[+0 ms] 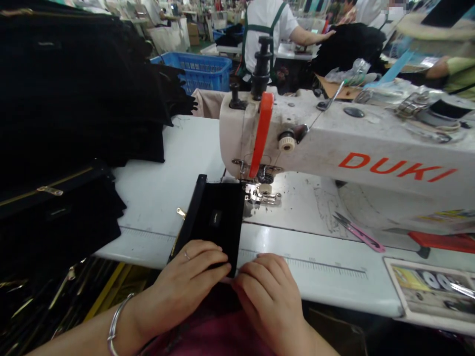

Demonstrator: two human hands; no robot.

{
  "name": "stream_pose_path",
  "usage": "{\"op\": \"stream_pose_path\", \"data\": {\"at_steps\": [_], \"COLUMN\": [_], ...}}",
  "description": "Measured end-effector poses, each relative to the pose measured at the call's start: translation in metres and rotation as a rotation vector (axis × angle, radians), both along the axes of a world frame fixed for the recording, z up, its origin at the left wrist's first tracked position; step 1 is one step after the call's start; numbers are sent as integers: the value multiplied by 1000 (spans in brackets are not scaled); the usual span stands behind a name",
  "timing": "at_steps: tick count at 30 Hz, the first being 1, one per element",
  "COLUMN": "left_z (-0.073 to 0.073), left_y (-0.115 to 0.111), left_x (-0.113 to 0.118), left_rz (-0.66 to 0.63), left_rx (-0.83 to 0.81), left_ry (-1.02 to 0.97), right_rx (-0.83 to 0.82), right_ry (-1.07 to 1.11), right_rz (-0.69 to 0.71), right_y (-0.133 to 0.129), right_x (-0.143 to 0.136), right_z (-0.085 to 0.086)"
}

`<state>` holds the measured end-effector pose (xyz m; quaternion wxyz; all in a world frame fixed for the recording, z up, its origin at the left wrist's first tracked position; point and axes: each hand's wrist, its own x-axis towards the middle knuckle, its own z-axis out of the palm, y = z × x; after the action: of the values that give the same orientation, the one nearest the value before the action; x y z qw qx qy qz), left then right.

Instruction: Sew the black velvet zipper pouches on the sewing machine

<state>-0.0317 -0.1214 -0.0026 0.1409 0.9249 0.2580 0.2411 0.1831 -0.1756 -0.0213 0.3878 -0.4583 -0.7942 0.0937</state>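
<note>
The left hand (pixel 191 271) hides part of the pouch (pixel 227 232) near its near end; the right hand (pixel 272 296) has its palm hidden. The label (pixel 215 218) is too small to read. Edges cut off the pile (pixel 74 89) at left, the machine (pixel 326 133) at right, a far worker (pixel 259 17) above.

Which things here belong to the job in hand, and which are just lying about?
Apparently part of the job:
black fabric pouch with gold zip, under the left hand
white DUKI sewing machine
heaped black fabric pouches, far left

Seemingly just lying about:
pink-handled metal snips on the worktop
blue plastic crate behind
</note>
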Motion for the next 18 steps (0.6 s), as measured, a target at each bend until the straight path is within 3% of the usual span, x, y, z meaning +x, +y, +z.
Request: {"op": "stream_pose_path", "data": {"at_steps": [6,11,18], "left_z": [-2,5,11], "left_y": [1,6,31], "left_x": [1,2,6], "left_rz": [-67,-109,-127], "left_rx": [-12,-70,-78], "left_ry": [-48,10,11], "right_rx": [66,167,103], "right_ry": [3,-77,-152], "right_rz": [-13,18,80], "right_y": [4,11,27], "right_x": [0,5,11], "right_z": [-1,3,12]}}
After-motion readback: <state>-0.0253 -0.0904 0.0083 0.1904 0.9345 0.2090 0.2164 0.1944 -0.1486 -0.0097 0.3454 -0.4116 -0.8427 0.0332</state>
